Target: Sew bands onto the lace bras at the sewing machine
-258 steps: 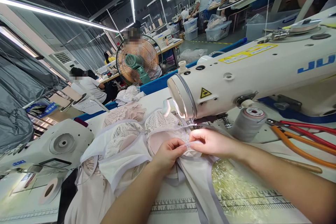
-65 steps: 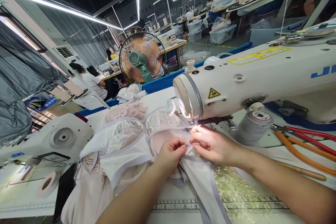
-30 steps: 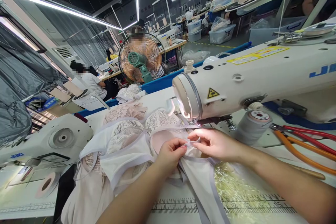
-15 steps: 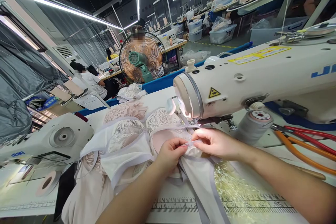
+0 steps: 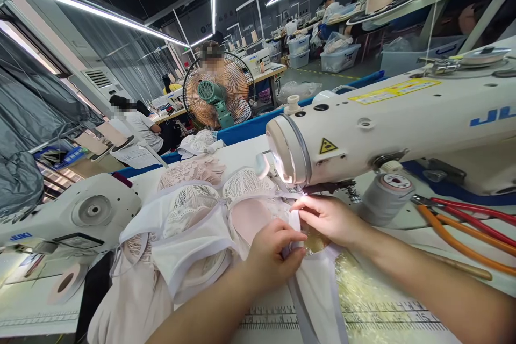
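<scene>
A white and pale pink lace bra with lavender edging lies on the machine bed, its edge running under the lit sewing machine head. My right hand is closed at this edge, pinching the bra's lavender band just in front of the needle area, which the hand and machine partly hide. Lower and to the left, my left hand is beside the cup, its thumb and index finger apart at the tips. Lavender fabric shows behind these fingers. The bra's wing hangs toward me below both hands.
More lace bras are heaped on the left. A thread cone, red-handled tool and orange-handled tool lie right. Yellowish clear trimmings cover the printed ruler. Another sewing machine stands left; a fan is beyond.
My left hand has moved down and right; its finger and thumb tips have parted from the lavender band. My right hand stays near the needle area, still pinching the band.
</scene>
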The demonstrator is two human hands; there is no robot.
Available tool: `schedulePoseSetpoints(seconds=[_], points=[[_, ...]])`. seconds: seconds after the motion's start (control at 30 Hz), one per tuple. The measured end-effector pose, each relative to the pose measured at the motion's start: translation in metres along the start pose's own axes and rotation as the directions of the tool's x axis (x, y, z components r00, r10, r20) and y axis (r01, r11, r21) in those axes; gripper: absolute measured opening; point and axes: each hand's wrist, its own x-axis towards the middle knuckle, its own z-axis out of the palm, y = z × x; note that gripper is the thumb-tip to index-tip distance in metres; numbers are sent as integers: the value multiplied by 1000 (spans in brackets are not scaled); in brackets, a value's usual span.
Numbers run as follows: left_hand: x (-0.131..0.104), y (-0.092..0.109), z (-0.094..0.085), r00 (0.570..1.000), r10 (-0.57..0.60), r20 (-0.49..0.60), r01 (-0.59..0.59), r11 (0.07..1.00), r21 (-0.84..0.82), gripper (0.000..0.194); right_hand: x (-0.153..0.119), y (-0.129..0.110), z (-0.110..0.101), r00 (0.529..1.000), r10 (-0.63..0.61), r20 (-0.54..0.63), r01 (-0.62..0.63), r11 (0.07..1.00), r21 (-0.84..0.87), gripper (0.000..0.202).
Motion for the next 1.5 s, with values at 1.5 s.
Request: schedulePoseSetpoints(seconds=[1.5], points=[[15, -8, -3, 775, -587, 232, 572, 496, -654, 45, -5, -15, 4, 988, -78, 136, 55, 985, 163, 12]])
